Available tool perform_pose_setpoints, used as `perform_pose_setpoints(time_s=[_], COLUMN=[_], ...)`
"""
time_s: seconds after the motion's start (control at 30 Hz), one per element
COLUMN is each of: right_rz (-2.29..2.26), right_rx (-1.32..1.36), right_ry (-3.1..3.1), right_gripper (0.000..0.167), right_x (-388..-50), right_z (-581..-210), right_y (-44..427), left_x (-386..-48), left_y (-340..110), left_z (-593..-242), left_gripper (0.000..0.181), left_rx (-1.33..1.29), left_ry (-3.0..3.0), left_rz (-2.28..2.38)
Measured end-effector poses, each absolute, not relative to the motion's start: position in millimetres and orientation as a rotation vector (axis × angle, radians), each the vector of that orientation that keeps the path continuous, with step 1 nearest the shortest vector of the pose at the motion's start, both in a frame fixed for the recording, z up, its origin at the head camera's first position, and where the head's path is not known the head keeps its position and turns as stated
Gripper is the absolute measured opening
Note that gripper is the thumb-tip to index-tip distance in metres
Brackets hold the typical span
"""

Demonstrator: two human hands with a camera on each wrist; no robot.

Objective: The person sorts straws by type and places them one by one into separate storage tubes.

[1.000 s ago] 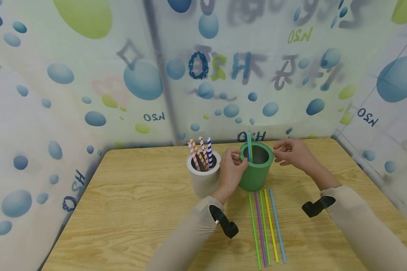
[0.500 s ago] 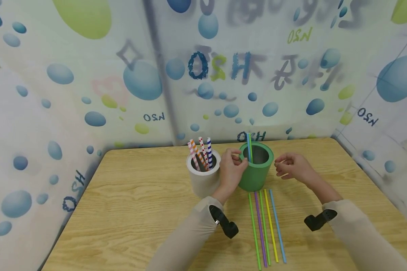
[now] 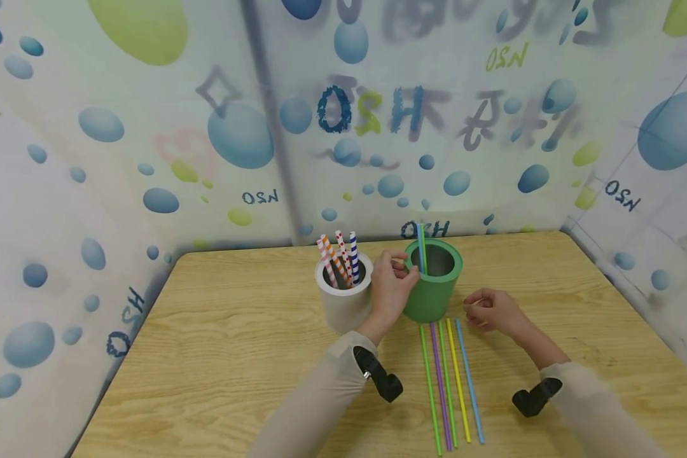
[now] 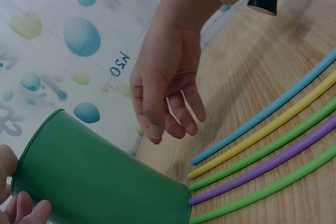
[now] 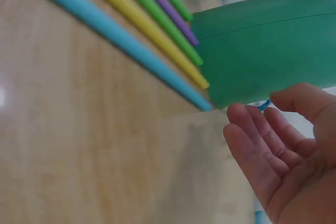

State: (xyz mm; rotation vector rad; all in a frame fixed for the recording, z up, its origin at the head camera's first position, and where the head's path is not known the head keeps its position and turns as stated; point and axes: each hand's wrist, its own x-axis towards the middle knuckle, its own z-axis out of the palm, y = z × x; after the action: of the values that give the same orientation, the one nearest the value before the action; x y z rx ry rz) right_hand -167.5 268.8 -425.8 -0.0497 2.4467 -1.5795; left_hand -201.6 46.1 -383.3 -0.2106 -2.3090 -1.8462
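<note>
Near the far edge of the counter point(image 3: 235, 343), just right of the white pot point(image 3: 343, 313), the left hand point(image 3: 390, 287) grasps the green pot point(image 3: 428, 304) at its left side. The right hand point(image 3: 494, 310), its grip released, has come down from rim height to beside the base, so seems better placed for the five loose straws point(image 3: 448, 383) running nearward. Bare room lies toward both side edges.

Your table point(image 3: 235, 356) is carrying plenty: a white cup point(image 3: 346, 312) is standing left of a green cup point(image 3: 432, 300), and five straws point(image 3: 448, 385) are lying side by side, pointing your way!
</note>
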Motion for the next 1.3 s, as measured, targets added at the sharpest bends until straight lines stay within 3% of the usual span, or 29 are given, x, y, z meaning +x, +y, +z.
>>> perform_pose_setpoints(time_s=[0.27,1.3], right_rz=[-1.586,-1.499], right_rx=[0.021,0.038], right_ry=[2.387,2.532], right_gripper=[0.026,0.033], right_x=[-157.8,-148.4], right_z=[-439.8,-458.0], right_y=[263.8,253.1], left_x=[-201.2,-202.0], left_y=[46.3,47.3], left_z=[-382.1,-381.8], left_gripper=[0.024,0.025], left_rx=[-0.203,-0.197], left_ry=[-2.325,-2.317], left_rz=[-1.841,-1.833])
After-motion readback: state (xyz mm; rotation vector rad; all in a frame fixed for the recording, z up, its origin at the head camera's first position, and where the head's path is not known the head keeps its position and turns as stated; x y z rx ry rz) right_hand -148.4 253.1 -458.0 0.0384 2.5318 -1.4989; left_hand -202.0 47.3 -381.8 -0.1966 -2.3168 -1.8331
